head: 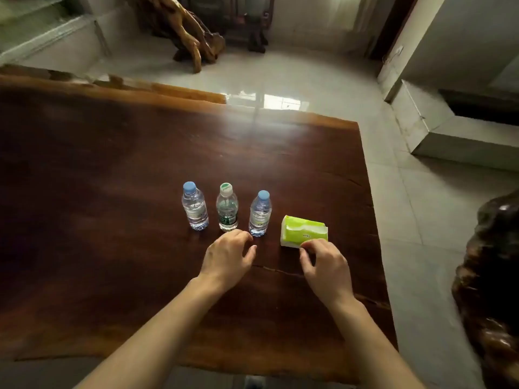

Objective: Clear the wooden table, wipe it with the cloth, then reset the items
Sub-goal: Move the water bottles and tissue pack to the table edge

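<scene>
Three small water bottles stand in a row on the dark wooden table (112, 169): a blue-capped bottle (195, 206) on the left, a white-capped bottle with a green label (227, 207) in the middle, and another blue-capped bottle (260, 214) on the right. A green and white tissue pack (303, 230) lies to the right of them. My left hand (227, 255) hovers just in front of the middle and right bottles, fingers apart, holding nothing. My right hand (325, 262) has its fingertips at the pack's near edge, without a full grip. No cloth is in view.
The table's right edge runs near the tissue pack, with tiled floor (421, 206) beyond. A dark carved wooden piece (494, 276) stands at the far right. A root-wood sculpture (191, 32) stands on the floor beyond the table. A grey step (449, 136) is at upper right.
</scene>
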The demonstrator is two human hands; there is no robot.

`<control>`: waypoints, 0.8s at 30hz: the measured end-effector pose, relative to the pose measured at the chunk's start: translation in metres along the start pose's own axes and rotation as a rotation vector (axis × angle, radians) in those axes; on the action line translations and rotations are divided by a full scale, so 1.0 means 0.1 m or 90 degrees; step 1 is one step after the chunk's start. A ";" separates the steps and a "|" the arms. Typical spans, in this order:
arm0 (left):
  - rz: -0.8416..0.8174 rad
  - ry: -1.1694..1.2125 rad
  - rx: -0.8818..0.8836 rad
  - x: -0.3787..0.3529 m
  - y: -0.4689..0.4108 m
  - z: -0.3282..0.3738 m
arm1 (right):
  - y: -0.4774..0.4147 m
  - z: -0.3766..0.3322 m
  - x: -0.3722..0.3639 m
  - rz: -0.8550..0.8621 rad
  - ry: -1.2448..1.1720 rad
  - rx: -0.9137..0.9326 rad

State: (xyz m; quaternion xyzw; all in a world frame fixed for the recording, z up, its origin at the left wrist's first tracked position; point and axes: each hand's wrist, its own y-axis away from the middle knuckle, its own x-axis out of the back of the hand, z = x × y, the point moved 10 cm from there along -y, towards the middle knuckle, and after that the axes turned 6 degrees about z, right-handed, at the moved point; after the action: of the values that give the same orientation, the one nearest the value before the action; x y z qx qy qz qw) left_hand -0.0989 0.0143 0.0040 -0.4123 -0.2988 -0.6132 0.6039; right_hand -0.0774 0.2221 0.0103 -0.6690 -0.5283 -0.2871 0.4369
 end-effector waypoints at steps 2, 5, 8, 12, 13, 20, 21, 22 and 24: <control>0.022 0.030 0.026 -0.15 -0.17 -0.03 | -0.16 0.18 -0.10 -0.002 -0.007 -0.011; 0.053 0.048 0.047 -0.39 -0.38 -0.08 | -0.38 0.45 -0.35 -0.034 0.001 -0.022; 0.072 0.058 0.070 -0.63 -0.56 -0.14 | -0.58 0.67 -0.59 -0.063 0.016 -0.010; 0.082 0.094 0.117 -0.93 -0.70 -0.26 | -0.75 0.93 -0.97 -0.151 0.047 0.028; 0.090 0.104 0.131 -0.99 -0.73 -0.29 | -0.78 0.99 -1.08 -0.178 0.056 0.035; 0.153 0.274 0.240 -1.35 -0.90 -0.52 | -0.88 1.31 -1.74 -0.325 0.142 0.117; 0.171 0.291 0.254 -1.37 -0.90 -0.56 | -0.89 1.34 -1.80 -0.337 0.152 0.125; 0.189 0.305 0.270 -1.39 -0.91 -0.60 | -0.89 1.36 -1.85 -0.345 0.159 0.132; 0.205 0.329 0.291 -1.42 -0.93 -0.67 | -0.91 1.39 -1.90 -0.345 0.162 0.138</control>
State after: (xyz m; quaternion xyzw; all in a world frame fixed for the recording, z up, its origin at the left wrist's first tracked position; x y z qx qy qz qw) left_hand -0.2101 0.0351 -0.1392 -0.1402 -0.1972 -0.5114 0.8245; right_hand -0.2278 0.2640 -0.1874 -0.4119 -0.6560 -0.4164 0.4760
